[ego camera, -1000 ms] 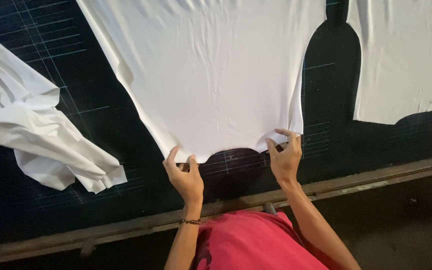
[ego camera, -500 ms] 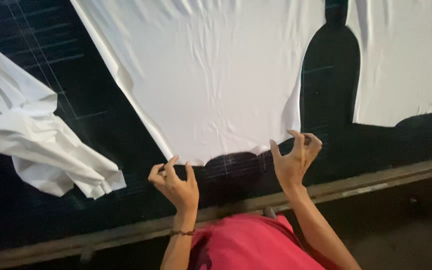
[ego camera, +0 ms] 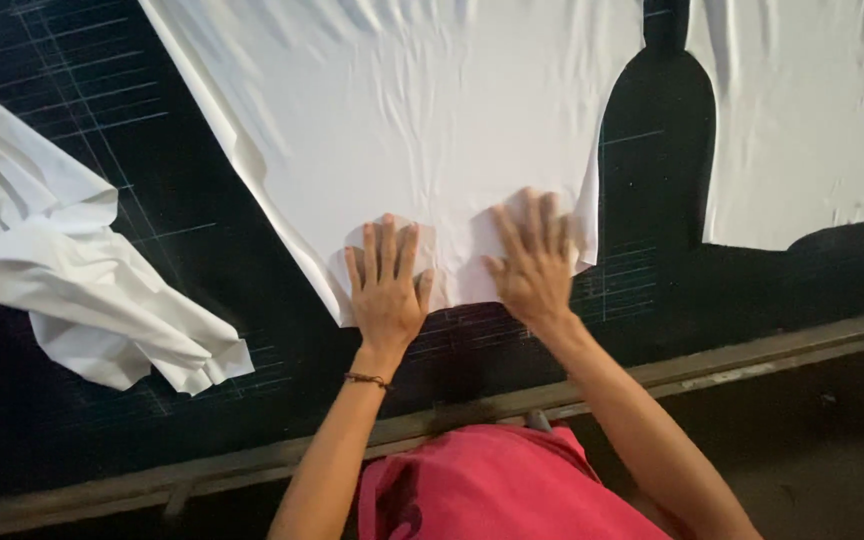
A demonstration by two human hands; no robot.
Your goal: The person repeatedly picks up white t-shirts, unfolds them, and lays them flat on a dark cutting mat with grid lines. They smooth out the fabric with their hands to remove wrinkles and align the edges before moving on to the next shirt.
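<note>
A large white cloth piece [ego camera: 422,130] lies spread on a dark table [ego camera: 202,230] marked with thin chalk lines. My left hand [ego camera: 385,285] presses flat on the cloth's near edge, fingers spread. Beside it, my right hand [ego camera: 534,258] also lies flat on the cloth, near its right corner, slightly blurred. Neither hand grips anything.
A crumpled white cloth [ego camera: 62,270] sits at the left of the table. Another flat white piece [ego camera: 812,110] lies at the right, separated by a dark gap. The table's wooden front edge [ego camera: 752,360] runs below my hands. I wear a pink top [ego camera: 492,490].
Both hands held the cloth's near edge by the fingertips, lifted off, then came down flat on the cloth farther up. The near edge now lies flatter on the table.
</note>
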